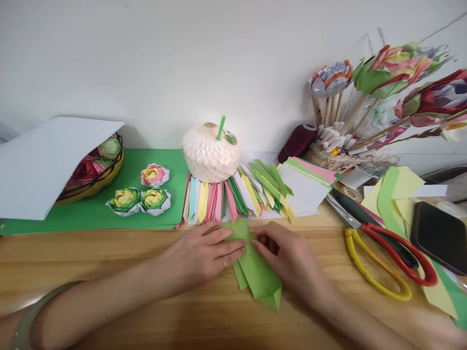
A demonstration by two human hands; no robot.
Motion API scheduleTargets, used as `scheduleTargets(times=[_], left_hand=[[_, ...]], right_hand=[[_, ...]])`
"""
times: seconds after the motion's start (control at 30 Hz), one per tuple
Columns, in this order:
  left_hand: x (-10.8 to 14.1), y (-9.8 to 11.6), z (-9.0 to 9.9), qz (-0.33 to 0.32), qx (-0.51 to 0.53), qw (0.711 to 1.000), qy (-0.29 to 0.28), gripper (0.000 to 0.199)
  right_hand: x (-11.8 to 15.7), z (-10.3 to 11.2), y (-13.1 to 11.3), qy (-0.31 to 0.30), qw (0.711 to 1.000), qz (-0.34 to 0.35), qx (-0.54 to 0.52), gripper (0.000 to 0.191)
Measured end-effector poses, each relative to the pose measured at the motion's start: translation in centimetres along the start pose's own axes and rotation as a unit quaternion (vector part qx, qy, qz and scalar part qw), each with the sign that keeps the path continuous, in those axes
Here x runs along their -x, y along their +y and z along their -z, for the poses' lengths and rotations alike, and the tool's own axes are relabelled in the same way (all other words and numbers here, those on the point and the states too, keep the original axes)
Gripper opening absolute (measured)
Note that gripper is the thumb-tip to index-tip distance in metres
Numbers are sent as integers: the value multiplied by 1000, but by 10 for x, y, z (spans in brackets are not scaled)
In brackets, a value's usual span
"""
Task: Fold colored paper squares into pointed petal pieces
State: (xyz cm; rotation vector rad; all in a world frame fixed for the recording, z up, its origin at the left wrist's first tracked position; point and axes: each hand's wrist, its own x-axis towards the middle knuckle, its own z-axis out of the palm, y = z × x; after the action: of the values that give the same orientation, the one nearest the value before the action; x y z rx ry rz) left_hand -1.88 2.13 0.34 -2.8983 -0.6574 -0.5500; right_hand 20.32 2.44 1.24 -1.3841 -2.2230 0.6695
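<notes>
A light green sheet of paper (pixel 257 272), partly folded, lies on the wooden table at the front centre, its lower corner bent up. My left hand (pixel 209 250), with a ring on one finger, rests over the paper's upper left part with its fingers stretched out. On the other side, my right hand (pixel 288 253) pinches the paper's right edge between thumb and curled fingers. Just beyond the hands, a row of folded coloured paper strips (pixel 219 199) lies in front of a white textured coconut-like object (pixel 211 153) with a green straw.
Three paper flowers (pixel 155 200) sit on green sheets (pixel 91 216) at left, near a basket (pixel 87 187) under white paper (pixel 54 160). Scissors (pixel 379 253), a phone (pixel 441 236) and paper scraps lie right. Paper flowers on sticks (pixel 394 73) stand behind.
</notes>
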Motion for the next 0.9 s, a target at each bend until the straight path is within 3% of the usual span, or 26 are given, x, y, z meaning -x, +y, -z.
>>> scheduleTargets(times=[0.23, 0.43, 0.9], left_hand=[[-3, 1, 3, 14, -10, 1000, -8, 27], [-3, 0, 2, 8, -21, 1000, 2, 29], [-3, 0, 6, -5, -13, 1000, -16, 35]], right_hand=[[10, 0, 4, 45, 987, 142, 61, 16], [11, 8, 4, 21, 960, 233, 156, 22], [7, 21, -5, -57, 934, 280, 216, 28]])
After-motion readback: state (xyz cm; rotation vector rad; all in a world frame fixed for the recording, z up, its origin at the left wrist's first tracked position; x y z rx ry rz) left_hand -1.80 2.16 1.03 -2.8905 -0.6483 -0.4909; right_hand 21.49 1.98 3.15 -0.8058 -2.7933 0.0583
